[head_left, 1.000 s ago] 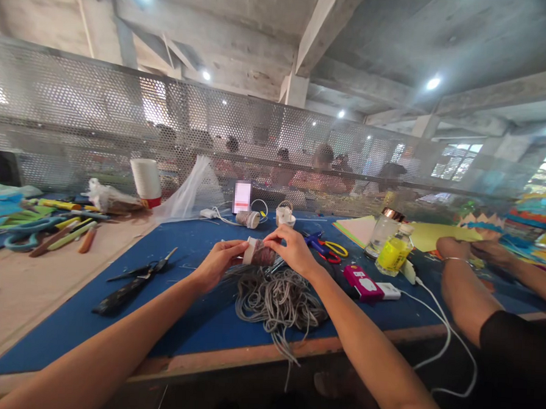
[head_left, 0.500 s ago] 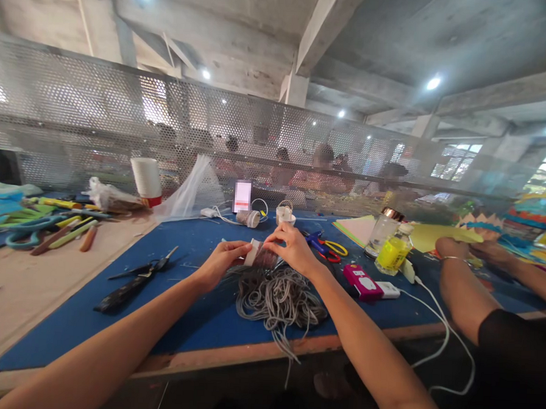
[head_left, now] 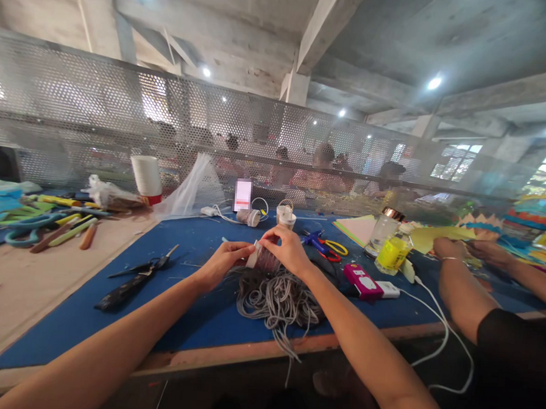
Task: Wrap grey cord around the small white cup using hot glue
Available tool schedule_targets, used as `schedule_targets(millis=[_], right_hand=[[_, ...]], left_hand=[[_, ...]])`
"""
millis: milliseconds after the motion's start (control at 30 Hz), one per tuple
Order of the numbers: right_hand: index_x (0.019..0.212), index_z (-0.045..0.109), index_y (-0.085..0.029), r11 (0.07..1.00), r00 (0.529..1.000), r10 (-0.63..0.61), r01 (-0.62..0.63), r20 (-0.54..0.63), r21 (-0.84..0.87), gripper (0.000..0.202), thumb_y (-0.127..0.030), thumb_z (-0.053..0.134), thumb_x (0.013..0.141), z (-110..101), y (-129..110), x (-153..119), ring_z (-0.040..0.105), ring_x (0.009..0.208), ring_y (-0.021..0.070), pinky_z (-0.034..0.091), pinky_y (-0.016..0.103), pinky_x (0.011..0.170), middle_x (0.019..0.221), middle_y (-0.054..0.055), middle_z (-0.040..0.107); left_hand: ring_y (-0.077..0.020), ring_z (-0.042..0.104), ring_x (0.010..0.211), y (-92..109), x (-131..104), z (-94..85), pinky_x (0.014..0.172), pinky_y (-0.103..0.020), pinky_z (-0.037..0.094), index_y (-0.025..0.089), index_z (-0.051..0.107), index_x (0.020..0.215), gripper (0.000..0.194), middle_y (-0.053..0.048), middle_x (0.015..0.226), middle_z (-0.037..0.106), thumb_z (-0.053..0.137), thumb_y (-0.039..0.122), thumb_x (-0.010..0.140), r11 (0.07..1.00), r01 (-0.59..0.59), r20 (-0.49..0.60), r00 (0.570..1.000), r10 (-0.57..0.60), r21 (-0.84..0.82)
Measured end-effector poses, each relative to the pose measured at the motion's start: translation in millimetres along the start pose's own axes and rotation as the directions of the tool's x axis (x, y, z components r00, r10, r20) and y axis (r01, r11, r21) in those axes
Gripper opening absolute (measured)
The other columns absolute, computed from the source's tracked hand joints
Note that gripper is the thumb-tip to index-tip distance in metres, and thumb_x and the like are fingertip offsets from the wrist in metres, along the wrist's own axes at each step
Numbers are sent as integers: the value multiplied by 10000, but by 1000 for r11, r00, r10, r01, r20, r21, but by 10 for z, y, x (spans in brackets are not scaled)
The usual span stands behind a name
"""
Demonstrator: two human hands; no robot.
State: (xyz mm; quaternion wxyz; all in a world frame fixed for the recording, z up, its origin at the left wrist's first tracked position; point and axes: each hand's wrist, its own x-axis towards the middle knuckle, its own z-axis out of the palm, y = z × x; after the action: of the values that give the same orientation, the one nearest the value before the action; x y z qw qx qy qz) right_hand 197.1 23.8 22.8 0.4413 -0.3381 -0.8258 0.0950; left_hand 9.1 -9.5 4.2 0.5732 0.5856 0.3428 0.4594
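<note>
Between my two hands is a small cup (head_left: 265, 260) wrapped in brownish cord, tilted on its side with its white end to the left. My left hand (head_left: 226, 262) pinches that white end. The fingertips of my right hand (head_left: 285, 246) are pinched close to the same end, above the cup; what they grip is too small to make out. Below lies a loose heap of grey cord (head_left: 279, 302), with strands hanging over the table's front edge.
Black scissors (head_left: 134, 282) lie left on the blue mat (head_left: 188, 328). Pliers (head_left: 319, 242), a magenta box (head_left: 363, 281) and a yellow bottle (head_left: 392, 253) are right. Two wrapped cups (head_left: 248, 217) and a phone (head_left: 243, 195) stand behind. Another person's hands (head_left: 454, 249) work far right.
My right hand has moved left, its fingertips now close to my left fingertips at the cup's white end. The cup has turned slightly.
</note>
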Motion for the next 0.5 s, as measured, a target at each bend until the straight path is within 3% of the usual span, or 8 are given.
schedule_targets(millis=[500], right_hand=[[816, 654, -182, 998, 998, 57, -57, 0, 6, 160, -328, 595, 838, -68, 47, -21, 563, 718, 123, 432, 237, 704, 806, 20, 633]], left_hand=[[-203, 633, 710, 1, -2, -14, 719, -302, 472, 146, 745, 831, 324, -88, 791, 717, 685, 450, 734, 1000, -8, 0, 1000, 8, -11]])
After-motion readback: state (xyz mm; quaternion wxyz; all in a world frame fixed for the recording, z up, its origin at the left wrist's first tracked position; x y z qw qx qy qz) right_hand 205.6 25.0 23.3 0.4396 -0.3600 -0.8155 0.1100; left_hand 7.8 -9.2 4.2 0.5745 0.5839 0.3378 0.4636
